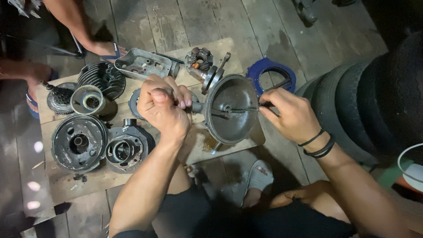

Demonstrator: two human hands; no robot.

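While the dished metal housing stands on edge over the wooden board, its hollow side faces the camera and a thin rod-like tool reaches across that hollow to the centre boss. Left hand: closed into a tight fist around the stub that projects from the housing's left side, knuckles up, forearm running down toward the body. Right hand: fingers pinched shut on the outer end of the tool just beside the housing's right rim, wrist bent inward, black bands around the wrist. The housing thus lies between the two hands, touching the left and joined to the right through the tool.

On the board to the left lie a round drum-shaped cover, a cylindrical engine part, a finned cylinder, a metal cup and a toothed sprocket. Behind the hands rest a grey cast casing and a coil plate. A blue ring-shaped part lies on the plank floor, and stacked tyres stand at the right. Another person's feet in sandals appear at the upper left.
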